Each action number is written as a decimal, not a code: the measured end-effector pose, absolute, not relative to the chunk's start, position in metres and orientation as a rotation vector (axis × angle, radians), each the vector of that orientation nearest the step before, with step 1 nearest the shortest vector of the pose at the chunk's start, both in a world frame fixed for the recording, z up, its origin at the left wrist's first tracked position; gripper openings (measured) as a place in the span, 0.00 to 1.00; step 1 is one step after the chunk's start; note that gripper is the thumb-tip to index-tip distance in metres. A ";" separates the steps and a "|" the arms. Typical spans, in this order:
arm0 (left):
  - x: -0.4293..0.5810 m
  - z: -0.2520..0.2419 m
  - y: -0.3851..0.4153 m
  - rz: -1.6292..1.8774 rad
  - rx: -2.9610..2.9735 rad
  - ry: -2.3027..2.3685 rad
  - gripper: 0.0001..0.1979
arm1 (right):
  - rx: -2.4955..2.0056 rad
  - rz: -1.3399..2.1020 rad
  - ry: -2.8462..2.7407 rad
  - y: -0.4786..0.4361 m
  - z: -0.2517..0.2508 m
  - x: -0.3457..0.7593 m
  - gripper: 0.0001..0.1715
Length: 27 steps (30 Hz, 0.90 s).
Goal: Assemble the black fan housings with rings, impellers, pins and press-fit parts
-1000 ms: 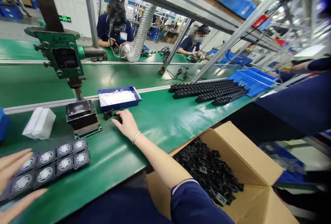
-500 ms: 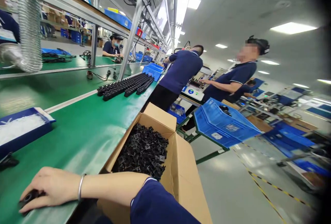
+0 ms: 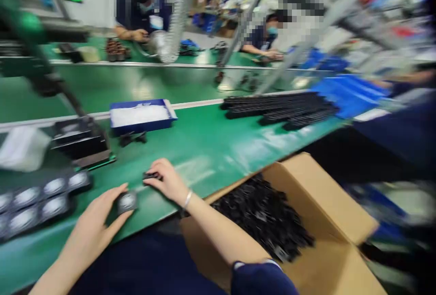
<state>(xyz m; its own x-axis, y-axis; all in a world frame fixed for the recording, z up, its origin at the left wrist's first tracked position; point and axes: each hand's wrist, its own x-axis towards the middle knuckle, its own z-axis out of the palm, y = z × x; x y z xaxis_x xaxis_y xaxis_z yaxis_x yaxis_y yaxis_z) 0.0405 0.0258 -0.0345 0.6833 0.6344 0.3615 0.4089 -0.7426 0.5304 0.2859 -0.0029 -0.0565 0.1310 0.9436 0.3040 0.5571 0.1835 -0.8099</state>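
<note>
My left hand (image 3: 93, 222) has its thumb and index finger closed round a small dark part with a pale, round top (image 3: 127, 201), near the bench's front edge. To its right, my right hand (image 3: 168, 179), a silver bangle on its wrist, pinches a small black plastic part (image 3: 152, 176) just over the green mat. Motion blur hides the parts' finer shape. Left of my left hand, several similar square, dome-topped parts (image 3: 54, 206) stand in rows. Below my right forearm, an open cardboard box (image 3: 327, 213) holds a heap of black plastic pieces (image 3: 262, 217).
A blue tray (image 3: 141, 127) with white contents lies behind my hands, small black parts (image 3: 132, 138) before it. A black stand (image 3: 83, 142) is at left. Long black strips (image 3: 282, 108) and a blue bin (image 3: 350, 95) lie right. Co-workers (image 3: 143, 13) sit across the bench.
The view has swung left, bringing the rows of dome-topped parts and my left hand with its part into sight. My right hand still holds a black part.
</note>
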 end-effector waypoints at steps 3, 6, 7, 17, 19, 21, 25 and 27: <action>0.047 -0.035 0.022 0.655 2.353 0.864 0.26 | -1.418 0.662 -1.527 -0.004 -0.062 0.287 0.09; 0.053 -0.035 0.025 0.681 2.214 0.872 0.27 | -1.433 0.695 -1.550 -0.006 -0.062 0.285 0.07; 0.053 -0.034 0.025 0.695 2.171 0.886 0.28 | -1.451 0.680 -1.569 -0.006 -0.062 0.285 0.07; 0.044 -0.043 0.028 0.722 1.903 0.903 0.33 | -1.328 0.608 -1.697 -0.001 -0.018 0.286 0.07; 0.045 -0.045 0.029 0.733 1.901 0.884 0.34 | -1.218 0.600 -1.761 -0.001 -0.003 0.276 0.09; 0.044 -0.046 0.029 0.736 1.901 0.864 0.34 | -1.143 0.602 -1.820 -0.002 0.007 0.265 0.11; 0.043 -0.049 0.029 0.712 1.890 0.860 0.34 | -1.104 0.577 -1.903 -0.001 0.009 0.249 0.12; 0.042 -0.050 0.029 0.710 1.889 0.867 0.33 | -1.120 0.561 -1.927 0.000 0.005 0.246 0.11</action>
<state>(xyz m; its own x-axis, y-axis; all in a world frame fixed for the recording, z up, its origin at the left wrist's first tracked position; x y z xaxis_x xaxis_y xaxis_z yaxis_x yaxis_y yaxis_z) 0.0424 0.0291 -0.0503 0.5871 0.8004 0.1209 0.2759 -0.3383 0.8997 0.2464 -0.0005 0.0050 -0.2698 0.8627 0.4278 0.4981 0.5053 -0.7047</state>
